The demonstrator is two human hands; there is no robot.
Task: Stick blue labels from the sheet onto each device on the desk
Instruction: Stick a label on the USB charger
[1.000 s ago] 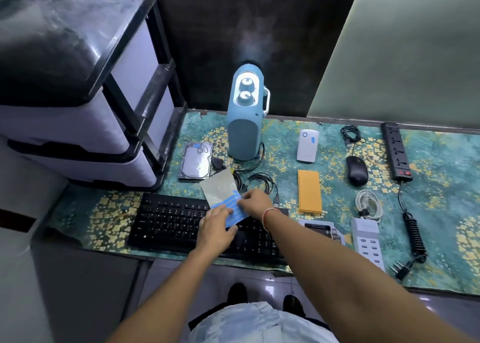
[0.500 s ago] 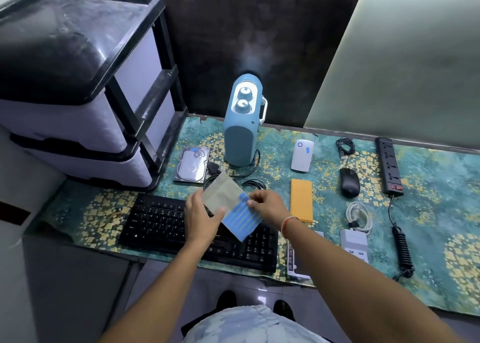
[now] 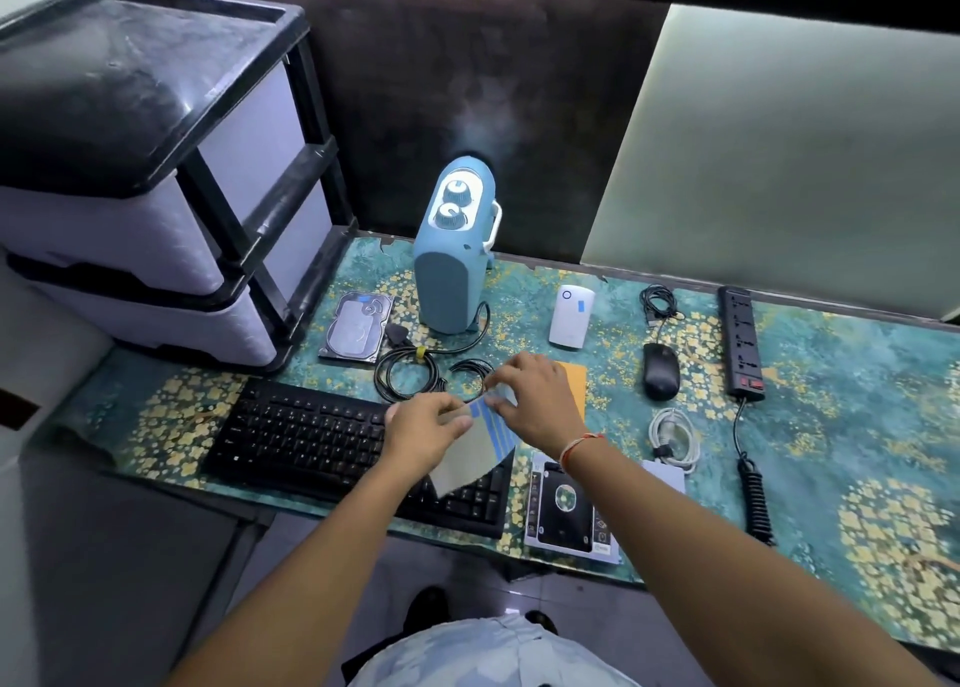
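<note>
Since half a second ago we've flipped the label sheet [image 3: 480, 439], its blank corner now hanging over the keyboard [image 3: 332, 437] right end. Our left hand [image 3: 426, 434] pinches its left edge; our right hand [image 3: 540, 400] pinches the top of the blue strips. Mouse [image 3: 661, 372] and power strip [image 3: 740, 340] lie well apart to the right; open mat [image 3: 857, 400] beyond.

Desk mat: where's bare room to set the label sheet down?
Free: the wide right end of the desk mat, beyond the power strip, and the left front corner between the drawer unit and keyboard. Crowded: centre, around both hands, cables, orange pad, mouse.
</note>
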